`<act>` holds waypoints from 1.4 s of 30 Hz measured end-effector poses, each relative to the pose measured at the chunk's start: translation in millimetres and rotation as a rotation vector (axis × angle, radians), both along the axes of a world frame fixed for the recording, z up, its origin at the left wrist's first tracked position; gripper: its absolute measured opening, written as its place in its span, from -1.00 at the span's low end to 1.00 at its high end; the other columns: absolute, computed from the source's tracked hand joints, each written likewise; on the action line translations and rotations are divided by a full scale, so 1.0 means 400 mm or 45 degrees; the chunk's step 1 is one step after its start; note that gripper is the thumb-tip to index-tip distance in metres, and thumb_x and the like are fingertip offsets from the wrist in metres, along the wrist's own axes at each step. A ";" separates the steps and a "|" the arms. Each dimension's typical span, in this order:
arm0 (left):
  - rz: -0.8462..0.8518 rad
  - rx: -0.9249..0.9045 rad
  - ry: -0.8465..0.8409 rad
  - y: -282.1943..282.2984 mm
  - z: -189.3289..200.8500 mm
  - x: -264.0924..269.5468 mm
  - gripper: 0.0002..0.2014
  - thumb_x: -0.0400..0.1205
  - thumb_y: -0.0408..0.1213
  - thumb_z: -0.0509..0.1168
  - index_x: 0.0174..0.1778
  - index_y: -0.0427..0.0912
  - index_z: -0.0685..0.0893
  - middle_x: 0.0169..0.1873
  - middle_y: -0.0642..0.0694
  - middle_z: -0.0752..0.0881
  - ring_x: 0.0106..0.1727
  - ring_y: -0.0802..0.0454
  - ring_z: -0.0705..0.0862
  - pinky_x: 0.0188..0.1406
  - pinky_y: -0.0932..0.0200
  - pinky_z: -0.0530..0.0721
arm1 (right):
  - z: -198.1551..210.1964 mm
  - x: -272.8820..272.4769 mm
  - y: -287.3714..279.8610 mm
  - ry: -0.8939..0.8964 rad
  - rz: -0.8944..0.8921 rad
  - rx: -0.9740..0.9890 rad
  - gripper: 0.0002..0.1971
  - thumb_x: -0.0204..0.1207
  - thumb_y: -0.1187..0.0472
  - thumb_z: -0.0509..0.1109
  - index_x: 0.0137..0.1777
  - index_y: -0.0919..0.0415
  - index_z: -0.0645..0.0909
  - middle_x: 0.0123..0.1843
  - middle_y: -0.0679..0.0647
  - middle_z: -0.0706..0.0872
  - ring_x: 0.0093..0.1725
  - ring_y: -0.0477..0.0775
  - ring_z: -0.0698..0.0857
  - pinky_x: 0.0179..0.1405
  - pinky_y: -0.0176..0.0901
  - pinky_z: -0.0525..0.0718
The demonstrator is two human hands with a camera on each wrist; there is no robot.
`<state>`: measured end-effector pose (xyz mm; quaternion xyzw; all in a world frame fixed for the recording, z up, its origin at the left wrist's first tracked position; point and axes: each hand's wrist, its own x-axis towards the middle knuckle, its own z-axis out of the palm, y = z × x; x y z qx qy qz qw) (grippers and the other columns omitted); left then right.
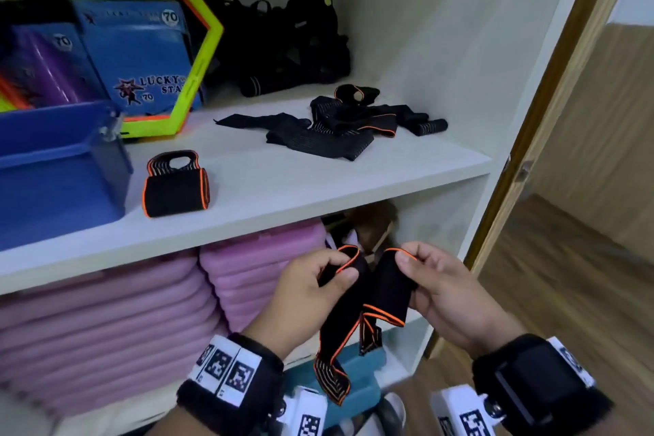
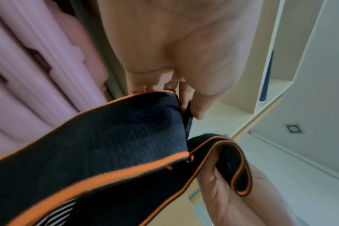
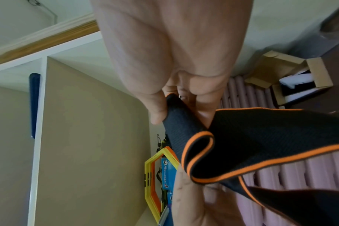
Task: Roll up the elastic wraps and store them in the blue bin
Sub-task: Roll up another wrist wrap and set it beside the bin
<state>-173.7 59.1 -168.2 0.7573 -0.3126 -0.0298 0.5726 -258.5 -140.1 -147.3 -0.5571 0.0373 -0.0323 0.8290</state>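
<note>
Both hands hold one black elastic wrap point(image 1: 368, 297) with orange edging in front of the lower shelf. My left hand point(image 1: 318, 276) pinches a folded loop at its top left; my right hand point(image 1: 417, 269) pinches the other fold beside it. The wrap's tail hangs down between my wrists. In the wrist views the same wrap point(image 2: 106, 145) point(image 3: 261, 137) fills the lower frame. A rolled wrap point(image 1: 176, 186) stands on the white shelf point(image 1: 283, 184) next to the blue bin point(image 1: 56, 166) at the left. A heap of loose black wraps point(image 1: 339, 124) lies further back on the shelf.
Blue boxes point(image 1: 134, 53) and a yellow-orange hexagon ring point(image 1: 191, 57) stand behind the bin. Black straps and gear point(image 1: 290, 42) are piled at the shelf's back. Pink foam mats point(image 1: 116, 326) fill the shelf below. A wooden door frame point(image 1: 552, 110) rises at the right.
</note>
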 end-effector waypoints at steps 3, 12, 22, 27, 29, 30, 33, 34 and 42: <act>0.118 0.040 -0.031 0.025 -0.040 0.020 -0.94 0.56 -0.06 0.37 -0.10 0.20 0.73 -0.05 0.01 0.69 0.04 0.15 0.67 0.14 0.09 0.62 | 0.013 -0.009 0.005 -0.033 -0.061 -0.382 -0.72 0.50 0.23 0.55 -0.04 0.47 0.61 -0.12 0.23 0.66 -0.15 0.04 0.65 -0.20 -0.21 0.68; 0.246 0.270 -0.113 0.044 -0.065 0.032 -0.86 0.73 -0.25 0.29 -0.14 0.01 0.64 -0.30 0.14 0.67 -0.24 0.25 0.60 -0.14 0.10 0.59 | 0.003 0.042 -0.035 -0.131 0.004 -0.968 -0.83 0.57 0.32 0.49 -0.21 0.23 0.57 -0.36 -0.01 0.62 -0.38 -0.13 0.51 -0.38 -0.30 0.47; 0.280 0.171 0.218 -0.009 -0.060 0.011 -0.73 0.79 -0.35 0.18 -0.09 0.04 0.72 -0.26 0.25 0.71 -0.20 0.30 0.61 -0.09 0.28 0.53 | -0.036 0.085 -0.063 -0.121 0.193 -0.799 -0.70 0.65 0.50 0.31 0.00 0.07 0.72 -0.17 -0.13 0.79 -0.19 -0.21 0.70 -0.17 -0.29 0.64; 0.195 -0.119 0.547 -0.025 -0.035 -0.018 -0.69 0.81 -0.27 0.15 -0.01 -0.42 0.71 -0.25 -0.14 0.68 -0.21 0.01 0.60 -0.20 0.15 0.59 | -0.058 0.091 -0.052 -0.240 0.299 -0.914 -0.63 0.64 0.52 0.32 0.07 0.01 0.76 -0.01 -0.25 0.83 0.00 -0.31 0.76 -0.02 -0.52 0.58; 0.181 -0.141 0.529 -0.030 -0.031 -0.023 -0.74 0.75 -0.25 0.24 -0.01 -0.39 0.71 -0.26 -0.10 0.67 -0.21 0.06 0.59 -0.22 0.20 0.55 | -0.065 0.095 -0.045 -0.335 0.309 -0.988 -0.58 0.62 0.52 0.35 0.06 -0.08 0.75 0.06 -0.26 0.81 0.08 -0.28 0.76 0.07 -0.50 0.58; 0.191 -0.125 0.494 -0.032 -0.031 -0.023 -0.82 0.69 -0.27 0.30 0.01 -0.30 0.73 -0.23 -0.07 0.70 -0.19 0.10 0.62 -0.16 0.21 0.57 | -0.068 0.098 -0.043 -0.384 0.309 -1.040 -0.57 0.60 0.52 0.36 0.05 -0.12 0.74 0.07 -0.25 0.80 0.10 -0.24 0.75 0.10 -0.48 0.57; 0.245 -0.095 0.482 -0.033 -0.040 -0.030 -0.74 0.53 -0.24 0.37 0.13 -0.17 0.72 -0.04 -0.05 0.77 -0.03 0.12 0.68 0.08 0.12 0.57 | -0.074 0.105 -0.044 -0.522 0.314 -1.203 -0.55 0.57 0.50 0.38 0.07 -0.16 0.74 0.05 -0.25 0.78 0.14 -0.26 0.71 0.12 -0.54 0.50; 0.241 -0.104 0.519 -0.034 -0.043 -0.034 -0.71 0.51 -0.24 0.36 0.15 -0.15 0.70 -0.03 -0.02 0.77 -0.03 0.13 0.67 0.07 0.10 0.56 | -0.075 0.107 -0.044 -0.552 0.321 -1.232 -0.56 0.56 0.50 0.38 0.08 -0.14 0.74 0.05 -0.24 0.78 0.15 -0.26 0.71 0.14 -0.54 0.49; 0.209 -0.042 0.556 -0.057 -0.023 -0.062 -0.67 0.41 -0.34 0.16 0.06 -0.14 0.68 -0.16 0.02 0.69 -0.16 0.08 0.53 -0.20 0.19 0.45 | -0.090 0.098 -0.032 -0.686 0.330 -1.255 -0.57 0.55 0.59 0.29 0.12 0.08 0.76 0.14 -0.17 0.69 0.23 -0.15 0.69 0.25 -0.46 0.50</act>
